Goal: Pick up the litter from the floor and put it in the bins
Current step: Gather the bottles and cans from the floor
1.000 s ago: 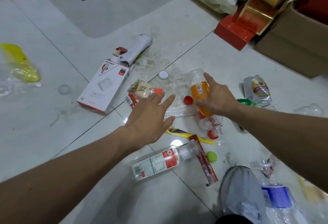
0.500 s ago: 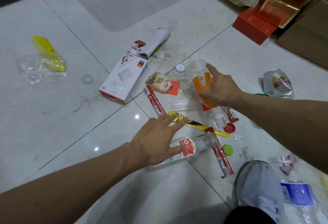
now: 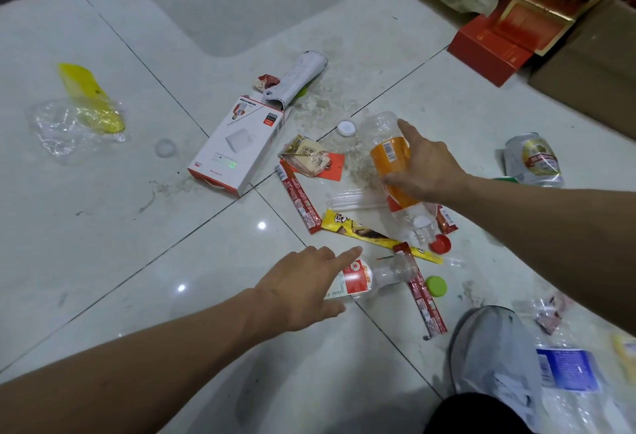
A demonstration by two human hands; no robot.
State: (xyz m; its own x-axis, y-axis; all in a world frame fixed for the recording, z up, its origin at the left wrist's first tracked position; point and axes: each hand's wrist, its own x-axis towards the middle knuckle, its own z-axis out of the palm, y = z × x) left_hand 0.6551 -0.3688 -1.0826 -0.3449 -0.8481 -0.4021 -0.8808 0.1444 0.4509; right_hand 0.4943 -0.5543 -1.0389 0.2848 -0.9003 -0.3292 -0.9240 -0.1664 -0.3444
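Litter is scattered over the pale tiled floor [image 3: 103, 227]. My right hand [image 3: 425, 165] grips a clear bottle with an orange label [image 3: 390, 154], its neck pointing toward me. My left hand [image 3: 303, 287] lies over a clear bottle with a red and white label [image 3: 364, 278] on the floor, index finger straight along it; whether the other fingers curl round it I cannot tell. Around them lie a white carton [image 3: 237, 144], a yellow wrapper [image 3: 364, 234], red stick wrappers [image 3: 299, 199], a red cap [image 3: 440, 245], a green cap [image 3: 435, 285] and a white cap [image 3: 346, 128].
A drink can [image 3: 533, 160] lies at the right. A blue-labelled bottle [image 3: 571, 378] sits beside my grey shoe [image 3: 495, 364]. Yellow and clear plastic bags [image 3: 82, 110] lie far left. Red and brown boxes [image 3: 516, 37] stand at the top right. No bin is in view.
My left hand came down and back from above the snack wrapper onto the red-labelled bottle. My right hand kept its grip on the orange-labelled bottle.
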